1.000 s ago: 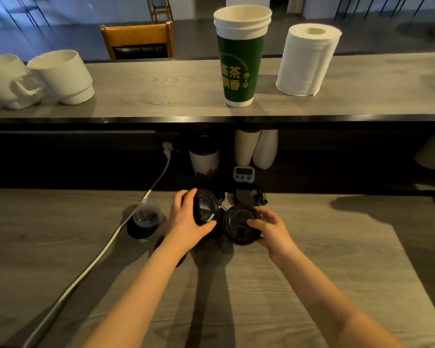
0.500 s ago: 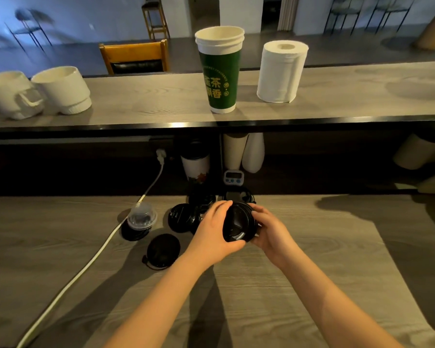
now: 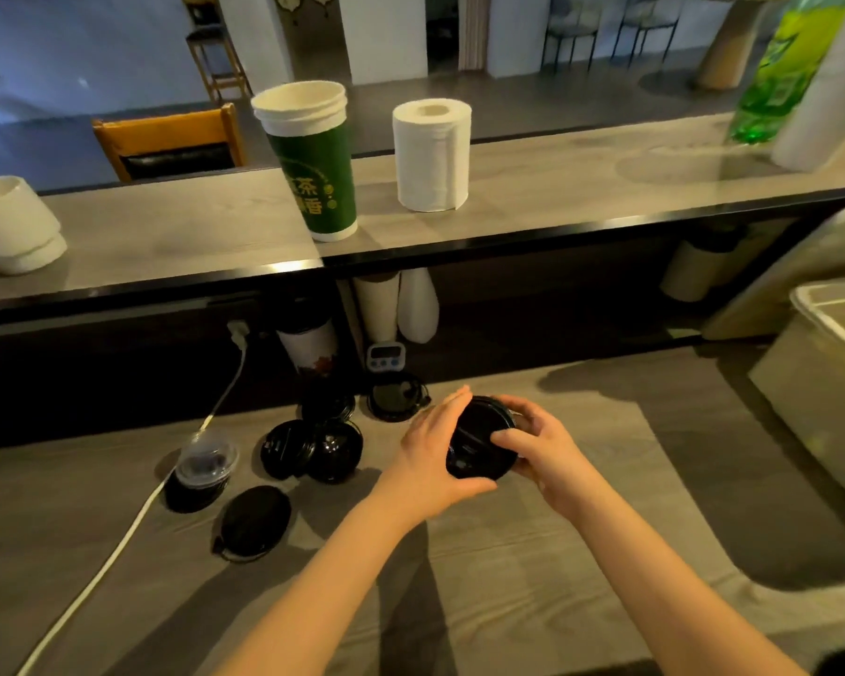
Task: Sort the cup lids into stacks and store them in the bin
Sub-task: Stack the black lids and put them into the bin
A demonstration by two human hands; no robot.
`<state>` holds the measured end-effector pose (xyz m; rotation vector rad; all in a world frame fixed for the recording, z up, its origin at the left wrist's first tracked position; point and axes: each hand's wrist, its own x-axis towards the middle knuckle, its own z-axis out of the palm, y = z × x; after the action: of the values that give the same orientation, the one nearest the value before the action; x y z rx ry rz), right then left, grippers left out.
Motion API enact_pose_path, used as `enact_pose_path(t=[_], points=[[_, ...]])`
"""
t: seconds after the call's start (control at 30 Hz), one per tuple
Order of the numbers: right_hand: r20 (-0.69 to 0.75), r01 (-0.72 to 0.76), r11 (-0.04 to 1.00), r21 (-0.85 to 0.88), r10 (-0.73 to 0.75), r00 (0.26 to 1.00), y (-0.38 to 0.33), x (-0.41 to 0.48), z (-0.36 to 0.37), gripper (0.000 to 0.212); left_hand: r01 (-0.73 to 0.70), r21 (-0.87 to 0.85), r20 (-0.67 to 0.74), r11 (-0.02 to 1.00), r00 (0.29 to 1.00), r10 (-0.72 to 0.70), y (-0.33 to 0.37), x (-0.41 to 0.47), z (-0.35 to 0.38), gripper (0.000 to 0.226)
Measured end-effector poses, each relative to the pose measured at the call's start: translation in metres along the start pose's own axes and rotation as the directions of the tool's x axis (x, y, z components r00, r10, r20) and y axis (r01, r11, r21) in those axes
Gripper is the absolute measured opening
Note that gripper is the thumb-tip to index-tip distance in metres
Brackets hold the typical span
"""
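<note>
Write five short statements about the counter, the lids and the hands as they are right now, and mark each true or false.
1. Both hands hold black lids together. True: the left hand and right hand close on the stack of black lids.
2. The paper towel roll lies on its side. False: it stands upright on the upper counter.
3. The green paper cup stands left of the roll. True.
4. No lids are left on the lower counter. False: several loose black lids lie there, left of the hands.
5. The white cable runs across the right of the counter. False: it runs along the left.
</note>
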<state>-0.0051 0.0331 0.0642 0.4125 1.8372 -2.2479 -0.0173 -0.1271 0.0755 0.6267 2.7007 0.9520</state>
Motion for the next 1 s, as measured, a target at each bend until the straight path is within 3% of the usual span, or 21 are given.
enact_pose_path(t=[0.3, 0.4, 0.57, 0.73, 1.0], points=[[-0.123, 0.092, 0.995, 0.035, -0.087, 0.989, -0.048, -0.036, -0.132, 0.042, -0.002, -0.261, 0.057, 0.965, 0.998, 0.017, 0.099, 0.062, 0.057, 0.057], [-0.183, 0.158, 0.985, 0.073, -0.142, 0.973, -0.061, -0.050, -0.176, 0.044, -0.042, -0.294, 0.048, 0.955, 0.997, 0.059, 0.144, 0.085, 0.079, 0.055], [-0.268, 0.198, 0.974, -0.110, -0.220, 0.938, -0.074, -0.075, -0.253, 0.045, -0.082, -0.350, 0.060, 0.933, 0.992, 0.110, 0.209, 0.115, 0.117, 0.055], [-0.367, 0.195, 0.963, -0.187, -0.252, 0.896, -0.089, -0.096, -0.336, 0.044, -0.107, -0.372, 0.140, 0.922, 0.975, 0.170, 0.273, 0.152, 0.158, 0.058], [-0.413, 0.165, 0.982, -0.086, -0.186, 0.891, -0.131, -0.112, -0.448, 0.037, -0.193, -0.366, 0.236, 0.910, 0.927, 0.291, 0.359, 0.200, 0.211, 0.050]])
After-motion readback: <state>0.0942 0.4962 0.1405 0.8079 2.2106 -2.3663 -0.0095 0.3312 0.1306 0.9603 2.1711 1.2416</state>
